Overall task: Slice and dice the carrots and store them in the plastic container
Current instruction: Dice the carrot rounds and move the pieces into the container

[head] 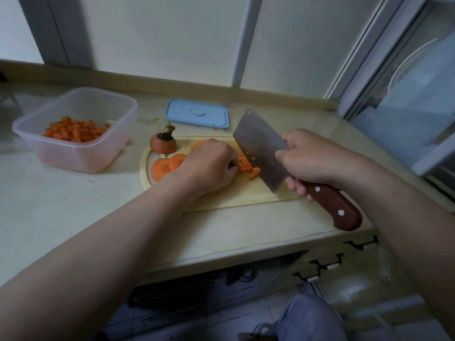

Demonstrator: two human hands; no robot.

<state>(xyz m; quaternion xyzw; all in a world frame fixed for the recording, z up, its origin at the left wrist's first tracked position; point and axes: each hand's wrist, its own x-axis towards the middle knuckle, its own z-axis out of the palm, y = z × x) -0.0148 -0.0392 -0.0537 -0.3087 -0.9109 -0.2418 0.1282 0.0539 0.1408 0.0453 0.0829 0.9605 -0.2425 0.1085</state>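
task partly done, judged at or past the halfway mark. plastic container (73,157) at far left of worktop (73,207), uncovered, with a layer of diced carrot (73,131) over its floor; well short of full. blue lid (197,115) flat at the far edge, apart from the container, just beyond the cutting board (234,195).

on the board: small heap of fresh dice (254,171) against the flat of the cleaver (261,143), not yet transferred; round carrot slices (167,166) at the left end, not yet diced; cut-off carrot top (163,142) with stem at the far left corner, presumably waste.

left hand (209,166) curled, fingers tucked, holding down the carrot piece (240,160) just left of the blade; piece mostly hidden. right hand (310,161) wrapped round the wooden handle where it meets the blade, edge down on the board.

outstanding, by judgement: dicing of the slices, transfer of the dice to the container, fitting of the lid. no whole carrot in view.
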